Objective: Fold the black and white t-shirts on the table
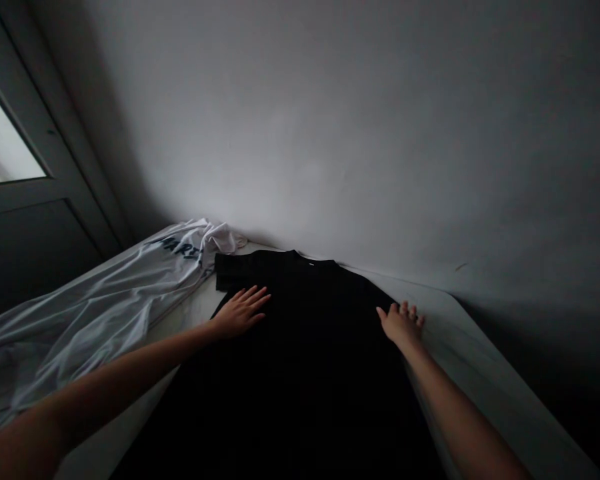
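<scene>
A black T-shirt [310, 360] lies spread out in front of me, its collar toward the wall and a small pale label at the neck. My left hand [240, 312] rests on its left side below the left sleeve, fingers stretched out and apart. On the other side, my right hand [403, 323] is at the right sleeve and shirt edge, palm down with fingers spread. Neither hand holds anything. The right sleeve is partly covered by that hand. The shirt's lower end runs out of view.
A crumpled white garment [145, 287] with dark lettering lies at the left. Everything lies on a pale marbled surface [475, 360] whose right edge drops into shadow. Behind it rises a grey wall [330, 133]. A door with a glass pane [10, 140] stands at the far left.
</scene>
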Demonstrator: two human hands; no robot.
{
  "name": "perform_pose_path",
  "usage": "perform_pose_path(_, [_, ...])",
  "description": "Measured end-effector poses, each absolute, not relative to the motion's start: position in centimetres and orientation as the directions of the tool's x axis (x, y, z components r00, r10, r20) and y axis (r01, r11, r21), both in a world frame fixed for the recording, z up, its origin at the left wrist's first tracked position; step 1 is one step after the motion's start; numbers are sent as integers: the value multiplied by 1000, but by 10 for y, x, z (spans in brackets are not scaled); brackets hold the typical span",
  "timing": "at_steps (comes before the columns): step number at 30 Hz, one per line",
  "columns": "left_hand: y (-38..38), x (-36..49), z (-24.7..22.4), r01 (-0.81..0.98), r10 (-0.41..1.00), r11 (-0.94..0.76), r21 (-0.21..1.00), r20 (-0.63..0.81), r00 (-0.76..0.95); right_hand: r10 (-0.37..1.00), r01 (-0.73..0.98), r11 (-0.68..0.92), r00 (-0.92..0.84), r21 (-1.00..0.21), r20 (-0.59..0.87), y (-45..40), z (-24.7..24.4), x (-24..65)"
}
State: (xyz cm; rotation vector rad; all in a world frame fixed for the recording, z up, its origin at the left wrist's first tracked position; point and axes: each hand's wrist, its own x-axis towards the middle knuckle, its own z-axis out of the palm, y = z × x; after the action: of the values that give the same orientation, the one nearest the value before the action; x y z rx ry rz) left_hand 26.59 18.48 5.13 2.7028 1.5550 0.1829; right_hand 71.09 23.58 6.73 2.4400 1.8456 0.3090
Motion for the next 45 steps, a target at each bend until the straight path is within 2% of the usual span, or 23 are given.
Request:
perform_pose_path(2, [157, 227, 49, 873, 871, -486, 48, 104, 479, 984, 981, -104, 78, 165, 160, 233, 77, 668])
perform_pose_path(5, [122, 197, 50, 881, 882, -469, 55, 83, 464, 975, 976, 216, -216, 12, 60, 216, 80, 590])
perform_pose_path(7, [106, 190, 52, 889, 892, -452, 66, 55, 450, 955, 950, 296, -297, -99, 5, 191, 75, 538])
perform_pose_path(10, [93, 186, 57, 907, 908, -418, 56, 40, 416, 940, 923, 338, -342, -184, 12, 135, 65, 473])
perform_pose_path(13, [88, 184, 60, 915, 915, -403, 29, 38, 402, 805, 771, 585, -590, -252, 63, 79, 60, 437])
perform_pose_path(15, [86, 183, 61, 913, 913, -407, 13, 30, 407, 737, 696, 663, -671, -275, 81, 58, 60, 437])
perform_pose_path(17, [87, 181, 60, 911, 911, -412, 8, 29, 412, 816, 778, 565, -575, -277, 49, 49, 64, 462])
perform_pose_path(20, [89, 179, 57, 910, 909, -415, 13, 37, 414, 975, 952, 212, -223, -219, -24, 45, 71, 536])
perform_pose_path(23, [92, 178, 56, 912, 911, -410, 11, 42, 410, 995, 987, -89, 83, -135, -53, 29, 77, 613])
perform_pose_path(26, [92, 181, 58, 914, 913, -406, 13, 33, 406, 970, 967, -242, 239, -79, -44, -2, 75, 646])
perform_pose_path(28, [91, 183, 59, 914, 913, -406, 8, 36, 406, 968, 966, -252, 252, -57, -9, -29, 69, 638])
perform_pose_path(31, [85, 183, 59, 921, 919, -388, -25, 61, 389, 997, 992, -71, 74, -108, 28, -74, 59, 603])
perform_pose_path(35, [81, 189, 66, 931, 931, -350, -104, 77, 358, 946, 896, 295, -323, -332, -29, -108, 61, 573])
perform_pose_path(37, [88, 213, 76, 921, 921, -368, -129, 87, 380, 908, 817, 360, -418, -451, -33, -90, 72, 569])
perform_pose_path(39, [102, 258, 89, 903, 898, -416, -109, 105, 426, 924, 804, 340, -382, -488, 16, -43, 86, 566])
perform_pose_path(41, [119, 314, 98, 886, 877, -462, -39, 126, 463, 956, 873, 287, -284, -394, 68, 21, 98, 562])
perform_pose_path(43, [136, 363, 100, 847, 845, -529, 45, 122, 521, 986, 956, 165, -167, -244, 11, 81, 104, 563])
perform_pose_path(45, [148, 386, 92, 828, 833, -553, 91, 85, 547, 997, 981, 69, -74, -180, -22, 119, 104, 576])
